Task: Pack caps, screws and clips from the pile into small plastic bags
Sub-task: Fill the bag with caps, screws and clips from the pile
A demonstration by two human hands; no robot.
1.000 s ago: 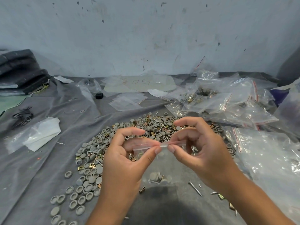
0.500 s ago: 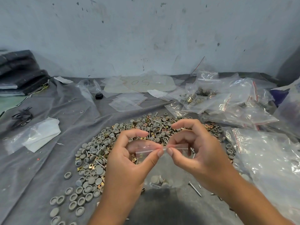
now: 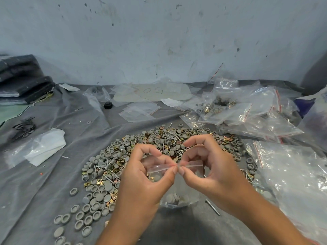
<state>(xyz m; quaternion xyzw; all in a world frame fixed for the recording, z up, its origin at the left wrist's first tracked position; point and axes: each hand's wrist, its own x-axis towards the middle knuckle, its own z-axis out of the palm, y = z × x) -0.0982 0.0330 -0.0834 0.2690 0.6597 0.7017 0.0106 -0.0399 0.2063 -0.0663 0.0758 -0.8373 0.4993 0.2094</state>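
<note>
Hands, the left hand [image 3: 141,175] and right hand [image 3: 212,172], are each pinching the small bag [image 3: 177,197] at its seal strip, closing one holding caps, while filled bags [image 3: 247,110] are lying far right and a big pile [image 3: 127,156] is waiting.

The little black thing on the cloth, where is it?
In the head view the little black thing sits far back, left of centre on the grey cloth, near the wall, beside an empty clear bag and beyond the pile.

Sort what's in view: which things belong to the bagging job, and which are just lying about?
Job:
- left hand and right hand, both pinching the small bag at its top strip
- pile of caps, screws and clips
- filled bags
- empty bags

Lying about:
- black folded cloth
- black bands
- small black object
</note>
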